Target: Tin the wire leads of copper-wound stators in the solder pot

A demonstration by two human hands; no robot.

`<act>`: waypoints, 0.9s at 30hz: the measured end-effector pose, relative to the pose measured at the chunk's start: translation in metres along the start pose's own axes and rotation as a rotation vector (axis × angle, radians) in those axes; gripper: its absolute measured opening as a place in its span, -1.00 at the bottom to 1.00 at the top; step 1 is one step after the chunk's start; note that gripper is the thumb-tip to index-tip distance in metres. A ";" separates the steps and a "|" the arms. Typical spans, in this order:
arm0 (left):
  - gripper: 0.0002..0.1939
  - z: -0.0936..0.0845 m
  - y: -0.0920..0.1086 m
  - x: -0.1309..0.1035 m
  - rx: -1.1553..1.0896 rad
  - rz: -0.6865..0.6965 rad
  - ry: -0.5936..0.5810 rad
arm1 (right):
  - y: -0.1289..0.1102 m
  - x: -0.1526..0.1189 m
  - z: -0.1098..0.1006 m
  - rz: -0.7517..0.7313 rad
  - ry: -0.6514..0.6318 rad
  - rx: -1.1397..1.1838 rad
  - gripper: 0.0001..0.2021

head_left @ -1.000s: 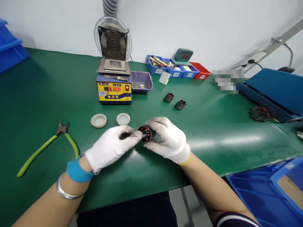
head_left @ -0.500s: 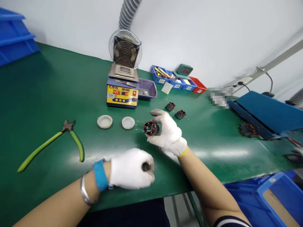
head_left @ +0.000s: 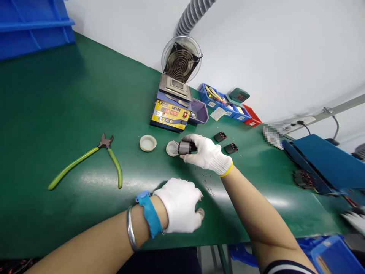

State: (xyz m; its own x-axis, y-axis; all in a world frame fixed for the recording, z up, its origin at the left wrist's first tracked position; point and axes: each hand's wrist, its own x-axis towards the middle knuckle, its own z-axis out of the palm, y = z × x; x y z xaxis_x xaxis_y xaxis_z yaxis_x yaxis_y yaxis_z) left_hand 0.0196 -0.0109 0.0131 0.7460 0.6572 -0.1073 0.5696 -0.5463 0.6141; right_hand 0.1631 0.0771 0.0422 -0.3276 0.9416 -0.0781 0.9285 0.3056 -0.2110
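Observation:
My right hand (head_left: 207, 153), in a white glove, grips a small motor stator (head_left: 184, 147) with copper windings and holds it sideways over a white round cap (head_left: 172, 148). My left hand (head_left: 180, 205), also gloved, rests near the table's front edge with its fingers curled; a small grey piece shows at the fingertips, but I cannot tell what it is. Two more stators (head_left: 220, 136) (head_left: 230, 148) lie just behind my right hand. Bits of cut wire (head_left: 207, 182) are scattered on the green mat between my hands.
Green-handled cutters (head_left: 94, 160) lie open at the left. A second white cap (head_left: 148, 143), a yellow-and-blue solder pot (head_left: 172, 110) with a fan (head_left: 180, 59), a purple tray (head_left: 199, 112) and small parts bins (head_left: 228, 107) stand behind. Blue crates sit far left and lower right.
My right hand has turned the stator onto its side and brought it over the white cap. My left hand pulled back to the table's near edge. The view swung left.

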 end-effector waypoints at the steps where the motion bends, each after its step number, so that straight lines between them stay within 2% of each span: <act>1: -0.66 0.000 0.000 0.000 0.000 0.007 -0.002 | 0.000 -0.001 -0.001 0.011 0.025 0.005 -0.49; 3: -0.66 0.000 0.001 -0.001 -0.003 0.020 -0.011 | -0.001 -0.004 -0.002 0.018 0.100 -0.031 -0.44; 6: -0.67 -0.001 0.003 -0.001 0.008 0.023 -0.027 | -0.008 -0.007 -0.005 -0.058 0.160 -0.261 -0.43; 10: -0.67 -0.003 0.005 -0.001 0.023 0.003 -0.043 | -0.028 -0.003 -0.006 -0.144 0.030 -0.615 -0.70; 14: -0.67 -0.003 0.005 0.000 0.024 0.007 -0.049 | -0.040 -0.002 -0.005 -0.107 -0.092 -0.697 -0.72; 16: -0.67 -0.001 0.005 -0.001 0.023 0.012 -0.041 | -0.039 -0.002 -0.008 -0.141 -0.075 -0.699 -0.71; 18: -0.67 0.003 0.006 -0.002 0.022 0.020 -0.022 | -0.034 0.005 -0.017 -0.168 0.013 -0.704 -0.70; 20: -0.61 0.007 0.007 -0.004 0.012 0.034 0.002 | -0.029 0.023 -0.034 -0.155 0.142 -0.703 -0.65; 23: -0.49 0.009 0.009 -0.005 -0.011 0.045 0.010 | -0.026 0.073 -0.069 -0.090 0.301 -0.683 -0.64; 25: -0.49 0.005 0.010 -0.003 -0.019 0.021 -0.025 | -0.029 0.113 -0.091 -0.035 0.350 -0.651 -0.66; 27: -0.52 0.000 0.011 -0.001 -0.020 -0.017 -0.065 | -0.034 0.147 -0.104 -0.015 0.326 -0.602 -0.65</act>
State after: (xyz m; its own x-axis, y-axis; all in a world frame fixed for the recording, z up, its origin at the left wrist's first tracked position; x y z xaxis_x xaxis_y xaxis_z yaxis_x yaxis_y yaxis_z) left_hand 0.0253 -0.0176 0.0198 0.7574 0.6310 -0.1678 0.5760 -0.5247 0.6269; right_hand 0.1014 0.2201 0.1395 -0.3593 0.9023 0.2381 0.8905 0.2552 0.3766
